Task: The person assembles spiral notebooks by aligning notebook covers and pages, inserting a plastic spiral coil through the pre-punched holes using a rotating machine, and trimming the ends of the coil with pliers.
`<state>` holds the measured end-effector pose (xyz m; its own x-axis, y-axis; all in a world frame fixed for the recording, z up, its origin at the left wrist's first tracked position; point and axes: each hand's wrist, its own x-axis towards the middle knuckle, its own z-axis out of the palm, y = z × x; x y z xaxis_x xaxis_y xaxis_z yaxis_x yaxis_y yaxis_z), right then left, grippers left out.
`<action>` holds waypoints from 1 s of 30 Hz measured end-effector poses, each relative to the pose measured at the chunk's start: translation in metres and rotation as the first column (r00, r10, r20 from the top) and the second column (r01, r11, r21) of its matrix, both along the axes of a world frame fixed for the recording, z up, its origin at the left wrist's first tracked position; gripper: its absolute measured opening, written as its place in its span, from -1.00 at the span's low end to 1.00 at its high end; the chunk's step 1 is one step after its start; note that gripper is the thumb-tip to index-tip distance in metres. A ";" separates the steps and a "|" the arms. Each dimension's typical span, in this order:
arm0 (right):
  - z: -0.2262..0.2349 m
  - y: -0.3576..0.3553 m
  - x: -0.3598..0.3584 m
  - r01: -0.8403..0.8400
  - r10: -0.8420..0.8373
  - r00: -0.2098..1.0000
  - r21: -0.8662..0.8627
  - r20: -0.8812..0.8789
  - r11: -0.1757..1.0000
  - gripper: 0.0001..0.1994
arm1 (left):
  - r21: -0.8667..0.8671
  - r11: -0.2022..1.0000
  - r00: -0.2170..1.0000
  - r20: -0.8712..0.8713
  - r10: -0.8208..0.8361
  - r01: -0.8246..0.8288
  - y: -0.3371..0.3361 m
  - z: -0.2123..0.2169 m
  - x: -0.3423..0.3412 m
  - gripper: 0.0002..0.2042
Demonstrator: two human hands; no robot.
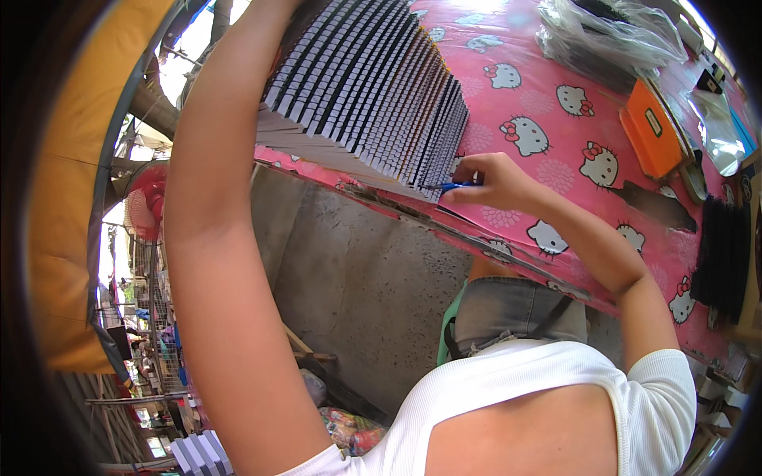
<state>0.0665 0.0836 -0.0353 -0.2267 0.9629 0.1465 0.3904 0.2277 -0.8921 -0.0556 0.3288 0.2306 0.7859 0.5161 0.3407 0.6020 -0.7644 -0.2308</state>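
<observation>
A large block of stacked, white-paged booklets (365,95) stands at the table's near left edge, rows of dark and pale bands running across its upper face. At the block's near right corner my right hand (500,181) is closed around a small blue-handled tool (456,187). Its thin dark tip touches or nearly touches the booklets; its exact kind is too small to tell. My left arm stretches up past the left side of the block, and the hand lies beyond the upper edge of the picture.
A pink cartoon-patterned cover (548,170) lies on the table. To the right are an orange case (652,128), clear plastic bags (607,36) and a bundle of black strands (721,262). A red fan (147,198) stands at left, beside an orange-yellow tarp (79,190).
</observation>
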 end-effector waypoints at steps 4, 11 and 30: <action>0.023 0.004 0.002 -0.093 -0.031 0.979 -0.572 -0.204 0.815 -0.57 | -0.011 1.000 1.000 -0.001 0.013 -0.013 0.001 -0.002 -0.002 -0.33; -0.013 -0.011 -0.004 0.069 -0.298 0.896 0.560 0.330 0.826 -0.53 | -0.025 0.999 1.000 0.019 0.022 -0.021 0.007 0.002 0.004 -0.31; -0.031 -0.023 0.007 0.070 -0.204 0.871 0.298 0.446 0.952 -0.53 | -0.252 0.958 0.990 -0.064 0.126 -0.138 -0.021 0.018 0.016 -0.34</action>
